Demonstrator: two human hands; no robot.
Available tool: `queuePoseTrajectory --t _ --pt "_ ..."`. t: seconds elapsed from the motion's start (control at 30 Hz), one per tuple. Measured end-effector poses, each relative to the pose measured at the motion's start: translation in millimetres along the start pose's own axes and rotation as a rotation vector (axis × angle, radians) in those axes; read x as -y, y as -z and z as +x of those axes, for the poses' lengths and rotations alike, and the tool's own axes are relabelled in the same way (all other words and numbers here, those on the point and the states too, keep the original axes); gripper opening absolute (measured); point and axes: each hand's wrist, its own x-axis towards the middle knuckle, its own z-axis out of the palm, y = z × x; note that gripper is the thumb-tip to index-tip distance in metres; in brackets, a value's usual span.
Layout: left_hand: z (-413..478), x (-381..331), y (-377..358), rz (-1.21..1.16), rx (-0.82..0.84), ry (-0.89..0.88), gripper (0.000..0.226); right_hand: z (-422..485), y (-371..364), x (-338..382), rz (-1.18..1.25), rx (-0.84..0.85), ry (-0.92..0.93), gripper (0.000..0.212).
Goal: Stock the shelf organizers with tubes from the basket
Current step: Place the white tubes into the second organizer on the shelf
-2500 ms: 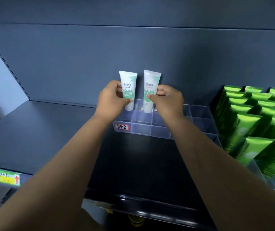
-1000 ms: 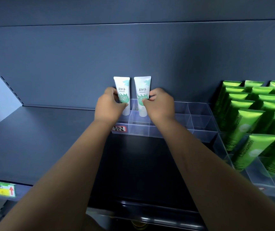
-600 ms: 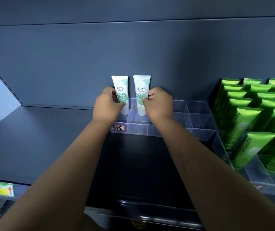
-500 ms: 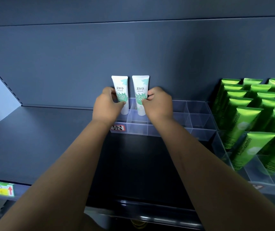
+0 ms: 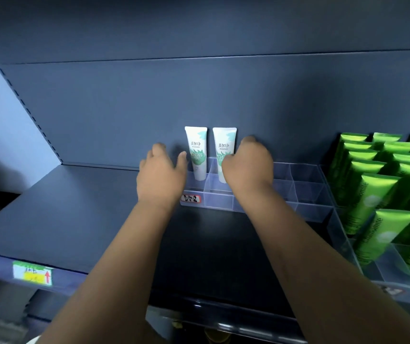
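Observation:
Two white tubes with green print stand upright, cap down, in the back-left cells of a clear plastic organizer [image 5: 305,192] on the dark shelf. The left tube [image 5: 196,150] and the right tube [image 5: 223,150] stand side by side against the back wall. My left hand [image 5: 160,175] is just left of the left tube, fingers apart, holding nothing. My right hand [image 5: 248,165] hovers in front of the right tube's lower half and hides it; its fingers look loose and off the tube. No basket shows.
A second clear organizer [image 5: 342,242] at the right holds several bright green tubes [image 5: 377,194]. A small label [image 5: 191,198] is stuck on the near organizer's front-left. A price tag [image 5: 32,273] sits on the shelf's front edge. A lower shelf edge [image 5: 223,319] runs below.
Both hands gripped one tube each, lowered them into the back cells, and have now let go and drawn slightly outward. The tubes stand on their own.

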Motion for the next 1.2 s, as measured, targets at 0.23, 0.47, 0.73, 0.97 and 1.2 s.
queuePoseTrajectory --t 0.23,0.47,0.73,0.97,1.2 --pt "-63 22 66 0.259 -0.104 -0.084 0.066 -87 30 60 0.145 0.131 0.267 0.040" --pt "-200 126 176 0.552 -0.205 0.115 0.068 -244 26 152 0.492 0.490 0.722 0.048" --pt "-356 256 234 0.532 -0.185 0.632 0.071 -391 -48 199 0.294 0.877 0.857 0.043" --pt "-407 329 191 0.332 -0.069 0.875 0.058 -440 -133 146 0.011 1.084 0.678 0.028" --pt "-417 408 123 0.061 0.045 1.138 0.053 -442 -220 99 -0.147 1.296 0.489 0.021"
